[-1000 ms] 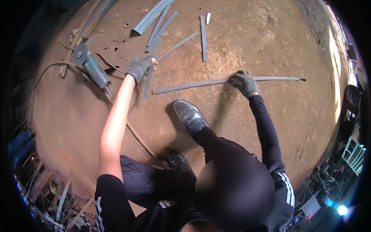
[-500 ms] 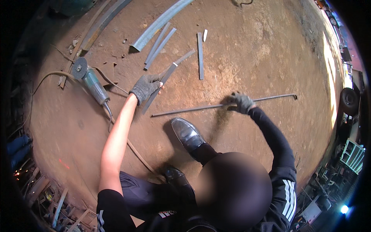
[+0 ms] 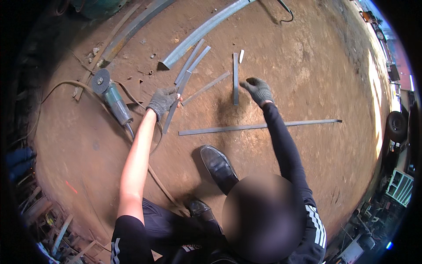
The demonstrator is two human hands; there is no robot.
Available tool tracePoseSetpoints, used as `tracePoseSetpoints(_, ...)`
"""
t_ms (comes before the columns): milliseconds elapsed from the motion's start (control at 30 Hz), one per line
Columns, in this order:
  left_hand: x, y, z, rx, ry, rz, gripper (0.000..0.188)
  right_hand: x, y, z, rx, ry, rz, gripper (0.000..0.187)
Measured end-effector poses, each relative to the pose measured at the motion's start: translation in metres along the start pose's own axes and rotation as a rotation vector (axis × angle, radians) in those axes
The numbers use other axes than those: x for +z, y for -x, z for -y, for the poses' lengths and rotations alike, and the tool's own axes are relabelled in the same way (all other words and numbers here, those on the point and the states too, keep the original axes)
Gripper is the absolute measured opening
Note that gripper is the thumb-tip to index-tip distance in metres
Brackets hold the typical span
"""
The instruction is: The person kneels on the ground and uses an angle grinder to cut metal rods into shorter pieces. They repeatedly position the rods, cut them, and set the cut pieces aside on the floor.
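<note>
Grey metal [image 3: 171,117] sits in our left hand [image 3: 162,101], fingers tight. Our right hand [image 3: 258,91], fingers loosely apart, is beside a bar [image 3: 236,81].

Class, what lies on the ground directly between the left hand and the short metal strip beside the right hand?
The head view shows a slanting grey strip lying on the ground between the left hand and the short metal strip.
</note>
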State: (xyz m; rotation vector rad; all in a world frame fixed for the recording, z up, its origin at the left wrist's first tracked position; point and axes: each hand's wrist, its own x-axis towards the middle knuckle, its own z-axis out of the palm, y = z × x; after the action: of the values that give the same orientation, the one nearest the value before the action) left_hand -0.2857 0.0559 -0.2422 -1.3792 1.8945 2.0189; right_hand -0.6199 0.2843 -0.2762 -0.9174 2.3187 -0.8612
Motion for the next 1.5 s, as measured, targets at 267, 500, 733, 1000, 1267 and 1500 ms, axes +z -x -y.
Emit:
tracePoseSetpoints(267, -0.023, 0.008, -0.039, 0.055, 0.074, -0.049, 0.023, 0.063, -0.052, -0.018, 0.405, 0.402, -0.019, 0.033)
tracePoseSetpoints(500, -0.05, 0.034, -0.028, 0.054, 0.188, -0.154, 0.022, 0.087, -0.042, 0.013, 0.334, 0.36, -0.074, 0.031)
tracePoseSetpoints(733, -0.057, 0.052, -0.028, 0.04, 0.138, -0.152, 0.024, 0.101, -0.014, 0.063, 0.456, -0.955, -0.025, 0.028)
tracePoseSetpoints(1000, -0.056, 0.053, -0.025, 0.055, 0.134, -0.142, 0.028, 0.103, -0.009, 0.094, -0.066, -0.014, 0.005, 0.036)
tracePoseSetpoints(1267, -0.07, 0.063, -0.011, 0.018, -0.034, -0.151, 0.027, 0.087, -0.017, 0.084, -0.555, 0.707, 0.171, 0.018)
tracePoseSetpoints(1500, -0.061, 0.05, 0.002, 0.027, 0.045, -0.134, 0.02, 0.088, -0.053, 0.099, -0.644, 0.704, 0.671, 0.022)
